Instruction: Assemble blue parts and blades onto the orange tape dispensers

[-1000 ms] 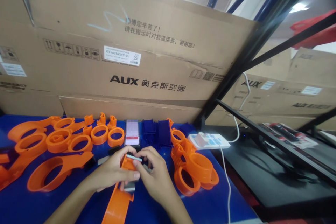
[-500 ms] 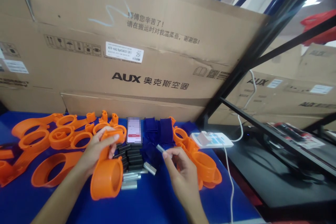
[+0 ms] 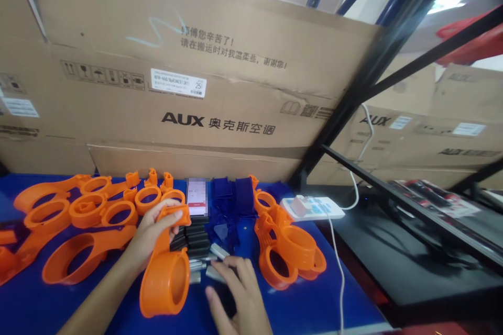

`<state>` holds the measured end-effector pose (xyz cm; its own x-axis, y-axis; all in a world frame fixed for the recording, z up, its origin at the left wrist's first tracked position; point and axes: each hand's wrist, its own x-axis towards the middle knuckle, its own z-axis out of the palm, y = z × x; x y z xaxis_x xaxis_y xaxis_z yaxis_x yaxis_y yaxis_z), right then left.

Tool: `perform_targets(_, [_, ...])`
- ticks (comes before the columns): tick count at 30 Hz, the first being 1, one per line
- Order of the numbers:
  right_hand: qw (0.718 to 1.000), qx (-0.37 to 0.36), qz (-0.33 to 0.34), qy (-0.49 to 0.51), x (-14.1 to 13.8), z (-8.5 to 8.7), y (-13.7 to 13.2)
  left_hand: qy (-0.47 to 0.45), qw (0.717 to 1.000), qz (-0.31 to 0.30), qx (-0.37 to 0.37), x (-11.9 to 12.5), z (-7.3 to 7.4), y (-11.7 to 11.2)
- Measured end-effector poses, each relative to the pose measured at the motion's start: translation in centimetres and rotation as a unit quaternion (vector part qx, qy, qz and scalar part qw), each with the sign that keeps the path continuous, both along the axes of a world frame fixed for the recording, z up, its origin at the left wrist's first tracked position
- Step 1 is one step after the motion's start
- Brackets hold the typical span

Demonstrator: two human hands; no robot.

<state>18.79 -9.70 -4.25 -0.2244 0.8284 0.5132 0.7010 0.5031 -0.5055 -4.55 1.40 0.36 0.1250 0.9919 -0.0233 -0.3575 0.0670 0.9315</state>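
My left hand (image 3: 151,230) grips one orange tape-dispenser frame (image 3: 165,272) by its handle end above the blue table (image 3: 298,309), no blade visibly fitted yet, while my right hand (image 3: 236,293) rests fingers-down on the metal blade strips (image 3: 214,261), and whether it pinches one I cannot tell.

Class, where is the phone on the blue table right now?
The phone stands at the table's back, centre-left, between orange rings and dark blue parts.
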Motion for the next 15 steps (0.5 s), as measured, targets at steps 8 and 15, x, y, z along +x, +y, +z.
perform_targets(8, [0.996, -0.018, 0.004, 0.086, -6.2, -2.1, -1.3, 0.056, 0.996, 0.053, 0.055, 1.1, -1.0, -2.6])
perform_targets(15, [0.993, -0.015, 0.018, 0.112, -5.0, -0.7, -1.1, 0.545, 0.767, 0.198, 0.274, -12.3, -1.4, -6.3])
